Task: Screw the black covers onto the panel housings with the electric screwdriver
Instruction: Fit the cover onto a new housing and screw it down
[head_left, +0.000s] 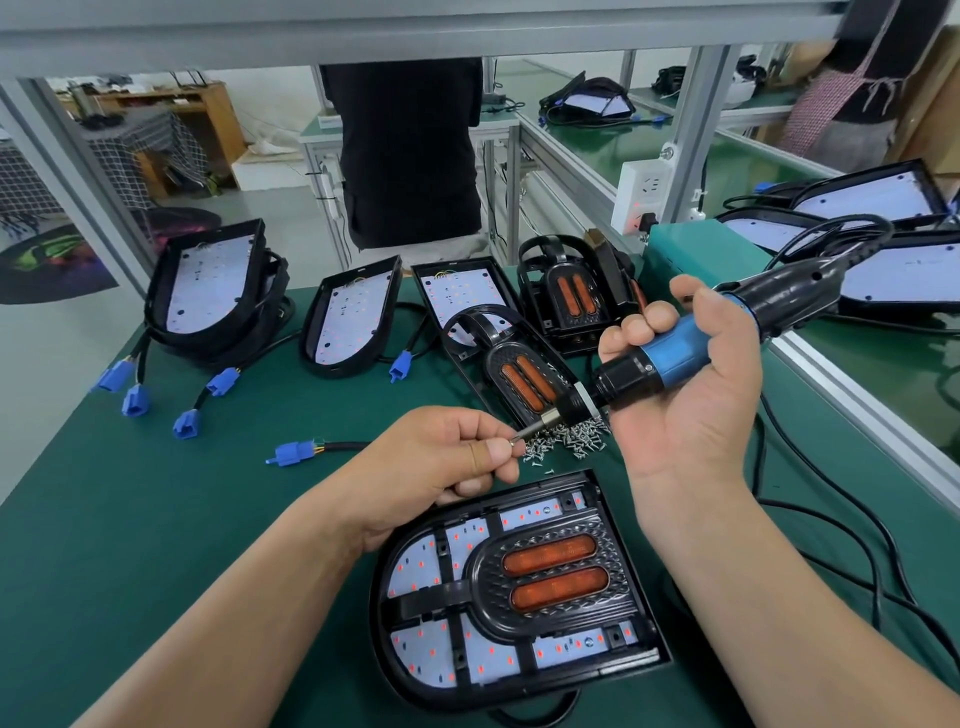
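A panel housing (514, 597) lies flat on the green mat near me, with a black cover (558, 577) bearing two orange lenses set into it. My right hand (680, 395) grips the blue and black electric screwdriver (670, 356) above the mat, its bit pointing left. My left hand (457, 457) pinches a small screw (514, 440) at the tip of the bit. A pile of loose screws (566, 439) lies just behind the housing.
Open housings (208, 291) with blue connectors (136, 400) stand at the back left. More black covers (524, 369) lie behind the screws. Finished panels (883, 249) are stacked at the right past an aluminium rail (852, 410). A person (410, 156) stands behind the bench.
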